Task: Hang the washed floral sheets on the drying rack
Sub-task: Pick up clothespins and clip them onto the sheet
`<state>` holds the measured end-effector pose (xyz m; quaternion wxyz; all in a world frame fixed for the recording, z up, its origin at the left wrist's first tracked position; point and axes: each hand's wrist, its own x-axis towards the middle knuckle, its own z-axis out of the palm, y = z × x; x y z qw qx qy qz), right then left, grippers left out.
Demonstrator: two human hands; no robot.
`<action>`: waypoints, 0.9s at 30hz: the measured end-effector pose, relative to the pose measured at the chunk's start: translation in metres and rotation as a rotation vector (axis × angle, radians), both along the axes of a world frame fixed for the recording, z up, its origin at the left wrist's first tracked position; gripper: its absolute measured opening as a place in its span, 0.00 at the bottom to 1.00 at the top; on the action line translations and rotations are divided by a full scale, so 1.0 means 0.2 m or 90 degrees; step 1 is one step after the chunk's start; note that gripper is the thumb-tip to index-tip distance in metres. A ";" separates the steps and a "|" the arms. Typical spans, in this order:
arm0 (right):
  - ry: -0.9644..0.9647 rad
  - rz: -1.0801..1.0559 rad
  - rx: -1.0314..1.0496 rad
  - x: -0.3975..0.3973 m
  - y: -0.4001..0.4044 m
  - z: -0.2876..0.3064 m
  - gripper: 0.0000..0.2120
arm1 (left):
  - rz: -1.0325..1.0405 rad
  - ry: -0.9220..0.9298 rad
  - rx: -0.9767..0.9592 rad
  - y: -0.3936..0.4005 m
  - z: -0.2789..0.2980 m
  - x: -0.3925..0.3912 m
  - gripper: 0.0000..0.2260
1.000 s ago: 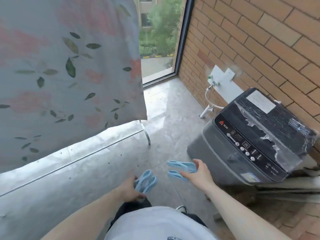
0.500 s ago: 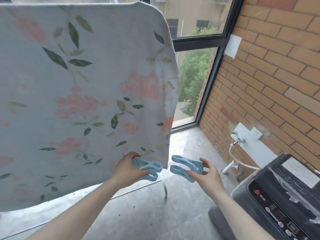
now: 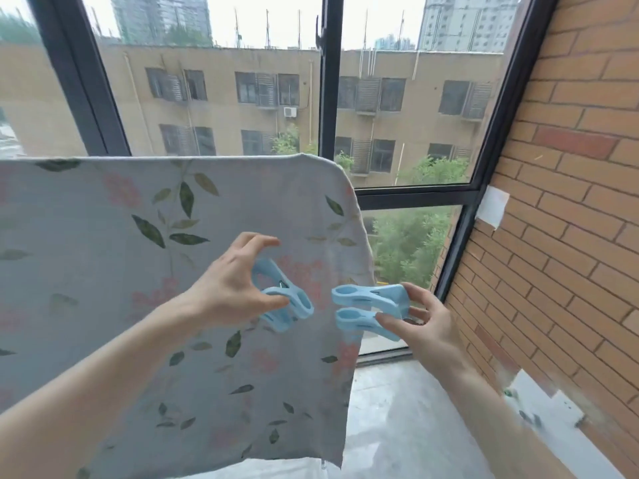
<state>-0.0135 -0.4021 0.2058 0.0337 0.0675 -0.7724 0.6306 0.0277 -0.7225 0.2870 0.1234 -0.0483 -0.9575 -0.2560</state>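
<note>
One floral sheet [image 3: 145, 271] is hanging draped over the rack's top, in front of the window [image 3: 325, 98]. Both hands are pinching blue clothespins: left hand [image 3: 230, 288] one pair [image 3: 283, 299], right hand [image 3: 428, 323] another [image 3: 370, 305]. Pegging seems underway; next, a clip needs lifting to the sheet's top edge.

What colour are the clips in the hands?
Light blue clips, clearest in the head view.
</note>
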 end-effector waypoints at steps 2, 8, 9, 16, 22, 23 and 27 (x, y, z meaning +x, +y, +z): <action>0.046 0.030 0.015 -0.11 0.02 0.14 0.31 | 0.001 0.030 -0.054 0.01 0.17 -0.07 0.43; 0.170 0.104 0.031 -0.39 0.02 0.46 0.34 | 0.028 -0.025 -0.136 -0.04 0.49 -0.29 0.53; 0.182 0.114 0.030 -0.43 0.01 0.50 0.35 | 0.041 -0.048 -0.142 -0.04 0.51 -0.32 0.55; 0.257 0.139 0.011 -0.65 0.00 0.73 0.29 | 0.124 -0.118 -0.160 -0.09 0.56 -0.46 0.58; 0.331 0.103 0.040 -0.81 -0.03 0.86 0.25 | 0.154 -0.079 -0.179 -0.07 0.60 -0.48 0.53; 0.340 0.099 0.043 -0.82 -0.03 0.87 0.25 | 0.161 -0.080 -0.178 -0.06 0.61 -0.48 0.52; 0.373 0.085 0.050 -0.87 -0.04 0.91 0.19 | 0.189 -0.093 -0.199 -0.05 0.63 -0.48 0.50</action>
